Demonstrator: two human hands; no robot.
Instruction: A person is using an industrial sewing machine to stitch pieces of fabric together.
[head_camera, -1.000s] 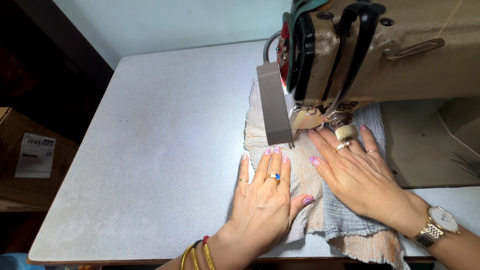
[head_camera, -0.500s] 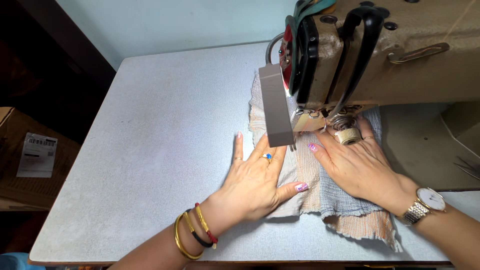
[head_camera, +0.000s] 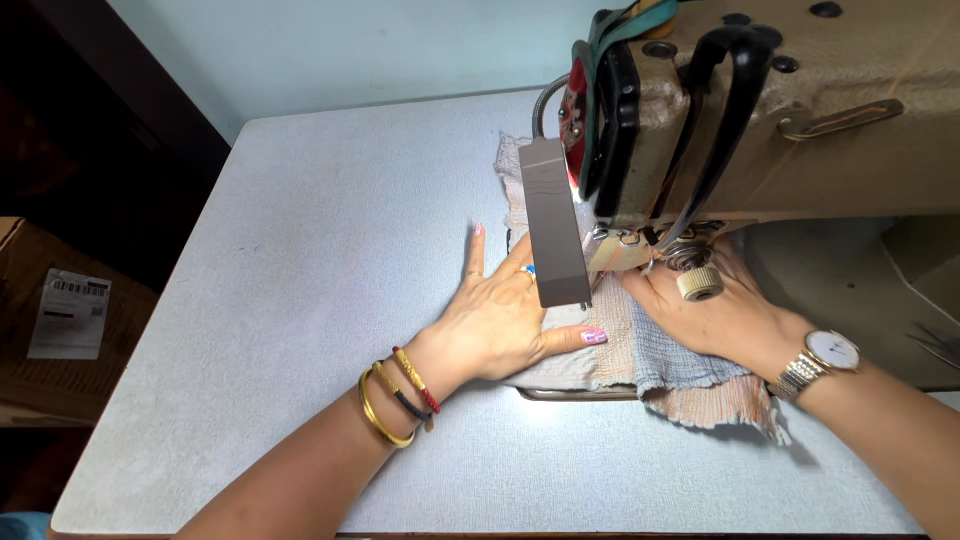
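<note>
Here, lamp bar (head_camera: 553, 228) hides left hand (head_camera: 497, 322) fingers.

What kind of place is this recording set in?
Probably a sewing workshop or tailoring station: an industrial sewing machine stands on a pale worktable, with both hands pressing layered fabric flat beneath it.

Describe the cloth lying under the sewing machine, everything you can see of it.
The cloth is a thin, crinkled piece, pale beige with a blue-grey part and a frayed peach edge nearest the person. It lies flat on the grey table, running under the machine head. The left hand and the right hand both press flat on it.
</note>
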